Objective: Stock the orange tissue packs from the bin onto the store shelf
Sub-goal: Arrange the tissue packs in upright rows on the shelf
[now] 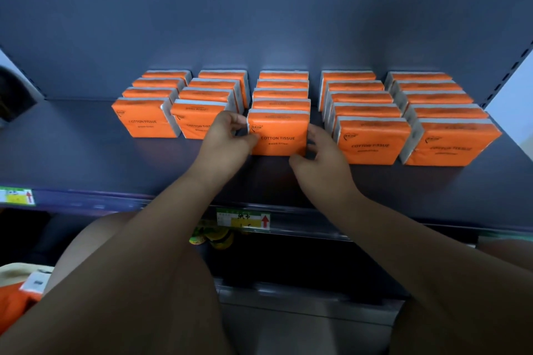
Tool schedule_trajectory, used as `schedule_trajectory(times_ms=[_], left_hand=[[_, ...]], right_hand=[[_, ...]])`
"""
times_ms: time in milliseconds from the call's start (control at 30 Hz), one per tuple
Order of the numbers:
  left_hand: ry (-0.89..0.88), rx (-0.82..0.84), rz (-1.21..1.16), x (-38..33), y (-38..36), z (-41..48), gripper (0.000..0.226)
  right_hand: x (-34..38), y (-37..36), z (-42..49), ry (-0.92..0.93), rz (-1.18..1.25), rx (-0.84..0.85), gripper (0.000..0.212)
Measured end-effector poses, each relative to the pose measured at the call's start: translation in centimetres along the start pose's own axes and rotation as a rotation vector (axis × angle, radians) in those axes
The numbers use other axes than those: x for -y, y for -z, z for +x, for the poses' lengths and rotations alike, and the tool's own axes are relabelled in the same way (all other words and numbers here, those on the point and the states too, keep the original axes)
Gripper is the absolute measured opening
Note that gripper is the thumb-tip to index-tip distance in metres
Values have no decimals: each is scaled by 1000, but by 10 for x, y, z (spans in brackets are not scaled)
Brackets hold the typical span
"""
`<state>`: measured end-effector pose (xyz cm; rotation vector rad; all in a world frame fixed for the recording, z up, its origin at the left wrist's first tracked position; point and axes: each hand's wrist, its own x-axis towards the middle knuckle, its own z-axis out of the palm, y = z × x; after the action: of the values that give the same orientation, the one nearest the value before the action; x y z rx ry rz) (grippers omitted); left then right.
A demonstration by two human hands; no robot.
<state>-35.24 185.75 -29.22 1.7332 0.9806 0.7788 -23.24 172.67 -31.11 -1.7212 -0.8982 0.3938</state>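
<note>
Head view shows my left hand (227, 135) and right hand (320, 153) pinching the sides of one tissue pack (278, 132), standing at the front of the middle row on the shelf (86, 153). I judge this the placing step: the pack is down, being squared against the row behind. Next I should let go and reach to the bin (17, 297) at the lower left for another pack; the two left rows look shortest.

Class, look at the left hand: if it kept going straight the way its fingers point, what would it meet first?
The left hand points right, at the left edge of the front middle tissue pack, which its fingertips seem already to touch. It would press into that pack first.
</note>
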Motion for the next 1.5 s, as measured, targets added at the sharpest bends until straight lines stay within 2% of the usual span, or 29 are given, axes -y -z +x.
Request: schedule_trajectory(times_ms=[233,333,367,467,533,633,700,833,967,1100,1267,1500], left_hand=[[-5,-13,25,2,1,-4,18],[-103,-160,119,1,2,-14,22],[-150,-195,175,0,3,-18,23],[-257,-238,334,-2,9,-32,30],[-350,-242,481,-8,19,-45,31],[-494,-312,756,-14,51,-73,41],[-494,-402,859,-18,81,-99,53],[-330,-582,1019,-7,158,-164,64],[-125,-731,1105,27,233,-228,64],[128,-792,1154,72,281,-285,66],[362,-719,1138,138,297,-326,70],[598,-587,942,226,305,-333,78]], right_hand=[[11,7,-5,-64,22,24,29],[19,9,-12,-69,-8,-17,48],[22,10,-15,-53,-23,-35,49],[33,9,-21,62,-55,-104,38],[41,4,-20,151,-135,-127,43],[62,-15,-21,302,-240,-61,60],[85,-36,-29,435,-233,42,65],[133,-100,-70,668,-226,284,66],[170,-176,-121,766,-203,476,68],[171,-250,-159,858,-331,661,68],[122,-314,-184,913,-606,914,66],[98,-377,-185,703,-835,1112,62]])
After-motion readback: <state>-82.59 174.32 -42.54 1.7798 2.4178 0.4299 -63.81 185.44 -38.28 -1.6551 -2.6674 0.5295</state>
